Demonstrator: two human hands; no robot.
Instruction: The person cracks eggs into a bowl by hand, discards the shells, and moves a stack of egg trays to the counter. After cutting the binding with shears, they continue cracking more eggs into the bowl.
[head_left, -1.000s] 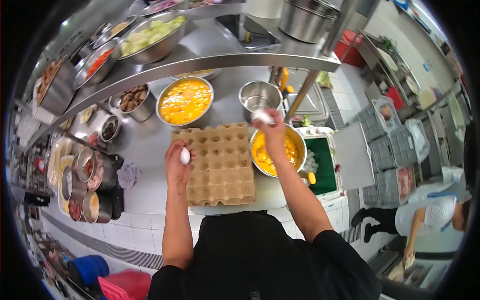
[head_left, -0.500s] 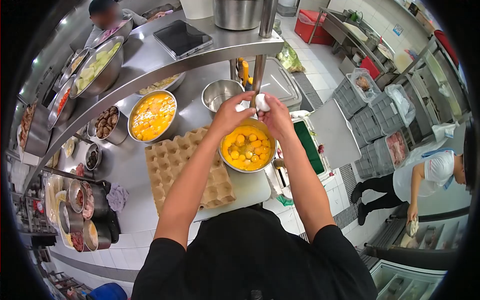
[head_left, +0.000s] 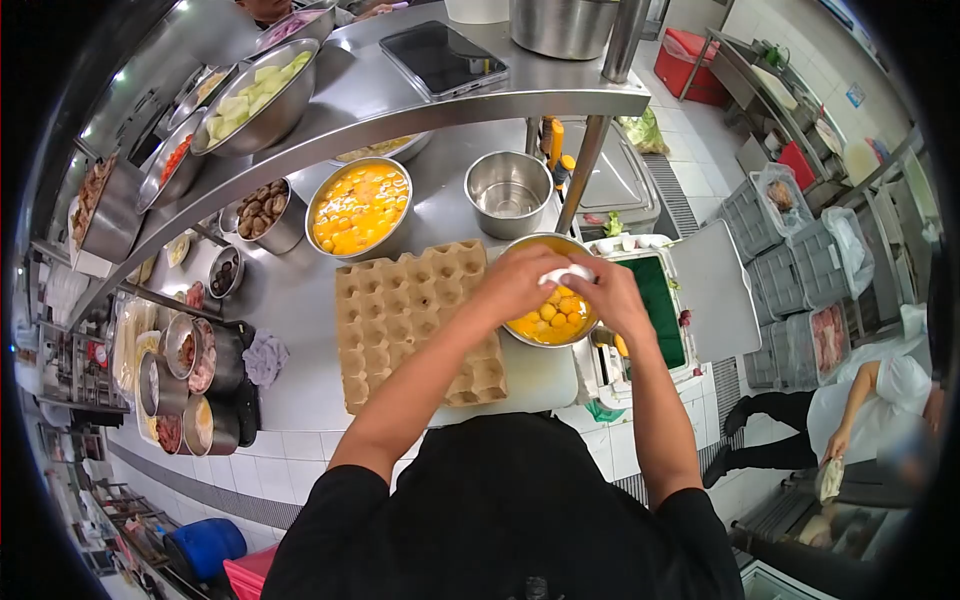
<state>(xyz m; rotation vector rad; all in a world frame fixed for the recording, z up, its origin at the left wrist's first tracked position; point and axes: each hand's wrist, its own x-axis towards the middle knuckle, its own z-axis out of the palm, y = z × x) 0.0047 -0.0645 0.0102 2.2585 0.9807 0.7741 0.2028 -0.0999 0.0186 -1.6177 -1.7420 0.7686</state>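
Grasping a presumably light, brittle white egg right of frame centre, left hand and right hand should pinch its ends gently.

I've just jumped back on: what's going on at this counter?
The person's left hand and right hand hold a white egg between them, over a bowl of yolks. The fingers hide whether its shell is cracked. The tray beside the bowl shows no eggs in its visible cups. Farther back, a second bowl also holds yolks, and a pot stands to its right.
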